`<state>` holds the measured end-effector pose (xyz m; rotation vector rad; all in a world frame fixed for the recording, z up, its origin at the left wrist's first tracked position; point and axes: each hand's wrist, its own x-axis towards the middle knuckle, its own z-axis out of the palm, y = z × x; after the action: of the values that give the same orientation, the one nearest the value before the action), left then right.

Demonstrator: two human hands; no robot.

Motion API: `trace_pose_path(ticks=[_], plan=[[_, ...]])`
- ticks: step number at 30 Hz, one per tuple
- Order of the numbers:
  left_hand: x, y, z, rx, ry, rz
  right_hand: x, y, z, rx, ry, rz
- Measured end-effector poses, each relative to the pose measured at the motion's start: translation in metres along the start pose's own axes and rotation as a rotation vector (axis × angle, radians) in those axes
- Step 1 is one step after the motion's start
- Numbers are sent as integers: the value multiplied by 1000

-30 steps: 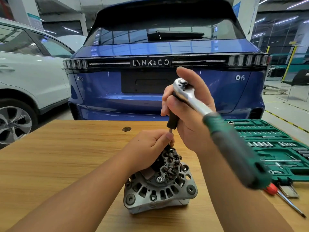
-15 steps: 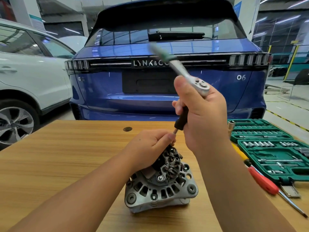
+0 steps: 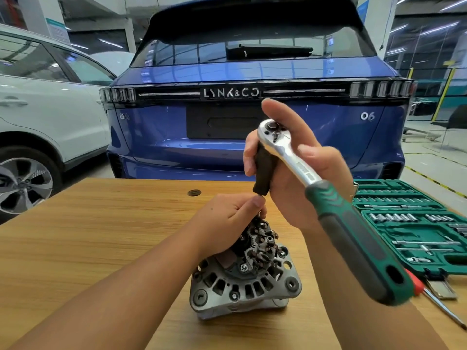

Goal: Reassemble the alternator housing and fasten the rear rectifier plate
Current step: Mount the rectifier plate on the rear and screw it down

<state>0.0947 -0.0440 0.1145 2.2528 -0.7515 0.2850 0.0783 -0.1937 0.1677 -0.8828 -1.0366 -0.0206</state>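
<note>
the alternator (image 3: 246,276) sits on the wooden worktop (image 3: 101,236), tilted so its rear face with the dark rectifier plate (image 3: 260,245) looks up toward the camera. the left hand (image 3: 227,218) rests on the top of the plate with its fingers curled, thumb and forefinger pinching the thin shaft just under the black extension (image 3: 264,170), seemingly guiding the bit onto a fastener that the hand itself hides. the right hand (image 3: 303,178) is closed around the extension and the head of the ratchet (image 3: 316,178), whose green handle swings out toward the camera, above the worktop. judging from this, a plate screw is being run down. the main risk is the bit sitting crooked in a fastener nobody can see: the long extension gives plenty of leverage for it to cam out and chew the screw head or skid into the exposed copper leads and diode tabs. the alternator is only steadied by one hand on an angled base, so a firm pull on the handle could roll it or slide it across the smooth wood. over-tightening with a handle this long could strip the thread in the soft housing or crack the plate. the left fingertips sit right by the turning shaft and could get nipped. the green socket case (image 3: 417,228) and a red-handled screwdriver (image 3: 434,299) lie to the right, near the handle's arc.
</note>
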Motion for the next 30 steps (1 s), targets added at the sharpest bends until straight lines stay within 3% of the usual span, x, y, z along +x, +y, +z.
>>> trace_pose_path(ticks=[5, 7, 10, 12, 15, 18, 23, 27, 30], plan=[[0, -2, 5, -16, 17, -23, 1, -3, 0, -99, 43, -1], [0, -1, 7, -65, 78, -61, 2, -1, 5, -130, 186, -25], [3, -5, 4, 56, -6, -31, 3, 6, 9, -361, 465, -114], [3, -4, 1, 67, -30, -16, 3, 9, 12, -417, 535, -118], [4, -5, 2, 73, -28, -16, 2, 8, 11, -312, 416, -101], [1, -3, 1, 28, 4, -12, 2, 7, 8, -377, 230, -191], [2, -2, 4, -172, 53, -127, 1, 11, -2, -357, 104, -152], [1, 3, 0, -18, 6, -28, 3, 2, -6, -55, -15, -17], [0, 3, 1, 31, 3, 7, 2, -2, -3, -96, 36, -4]])
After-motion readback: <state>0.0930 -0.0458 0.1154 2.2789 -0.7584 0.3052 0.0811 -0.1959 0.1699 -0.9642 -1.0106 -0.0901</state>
